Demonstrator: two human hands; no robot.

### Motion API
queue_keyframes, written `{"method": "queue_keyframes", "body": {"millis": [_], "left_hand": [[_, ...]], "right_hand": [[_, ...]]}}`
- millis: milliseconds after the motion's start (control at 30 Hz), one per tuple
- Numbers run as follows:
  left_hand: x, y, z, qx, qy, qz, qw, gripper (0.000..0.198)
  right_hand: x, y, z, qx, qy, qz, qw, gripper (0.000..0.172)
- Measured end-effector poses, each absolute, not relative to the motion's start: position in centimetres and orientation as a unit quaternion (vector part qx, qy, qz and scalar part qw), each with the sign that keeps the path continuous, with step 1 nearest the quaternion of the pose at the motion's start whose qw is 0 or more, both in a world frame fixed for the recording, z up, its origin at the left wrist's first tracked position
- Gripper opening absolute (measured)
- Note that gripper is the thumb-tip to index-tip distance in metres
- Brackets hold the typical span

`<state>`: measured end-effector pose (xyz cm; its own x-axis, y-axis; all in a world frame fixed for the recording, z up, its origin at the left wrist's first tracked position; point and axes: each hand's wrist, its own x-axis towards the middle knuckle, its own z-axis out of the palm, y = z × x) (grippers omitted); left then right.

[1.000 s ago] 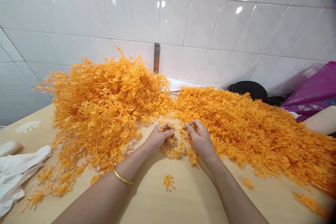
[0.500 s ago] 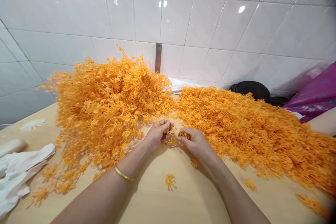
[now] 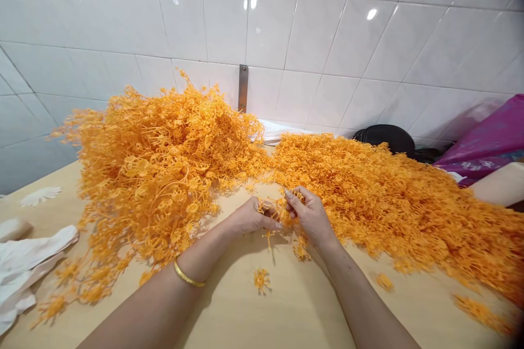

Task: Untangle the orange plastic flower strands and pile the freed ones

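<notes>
Two orange flower heaps (image 3: 151, 174) flank left hand (image 3: 251, 217) and right hand (image 3: 311, 217) pinching strands (image 3: 270, 208).

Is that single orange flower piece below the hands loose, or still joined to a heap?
Loose: the flower lies by itself on the tabletop, below the left hand and right hand, touching neither.

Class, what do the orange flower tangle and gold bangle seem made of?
The orange flower sprays look like moulded plastic: matte, with evenly thin stems. The narrow gold-coloured bangle seems polished metal, judging by its smooth shine; solid or plated, unclear.
</notes>
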<state>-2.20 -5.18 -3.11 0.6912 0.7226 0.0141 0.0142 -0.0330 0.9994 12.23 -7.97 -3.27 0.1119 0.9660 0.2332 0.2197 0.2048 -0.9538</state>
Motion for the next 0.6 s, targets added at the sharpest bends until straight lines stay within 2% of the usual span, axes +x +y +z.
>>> {"method": "queue_keyframes", "body": {"millis": [100,367,600], "left_hand": [[-2.0,-5.3,-3.4,0.651,0.278,0.277,0.650,0.022],[-1.0,-4.0,-4.4,0.554,0.310,0.336,0.696,0.029],[-1.4,-4.3,-4.3,0.539,0.295,0.345,0.710,0.031]], "right_hand": [[12.3,-7.8,-3.4,-0.529,-0.541,0.338,0.559,0.025],[11.5,-7.1,-3.5,-0.527,-0.390,0.233,0.719,0.022],[14.6,-7.0,-1.6,-0.513,-0.277,0.201,0.787,0.025]]}}
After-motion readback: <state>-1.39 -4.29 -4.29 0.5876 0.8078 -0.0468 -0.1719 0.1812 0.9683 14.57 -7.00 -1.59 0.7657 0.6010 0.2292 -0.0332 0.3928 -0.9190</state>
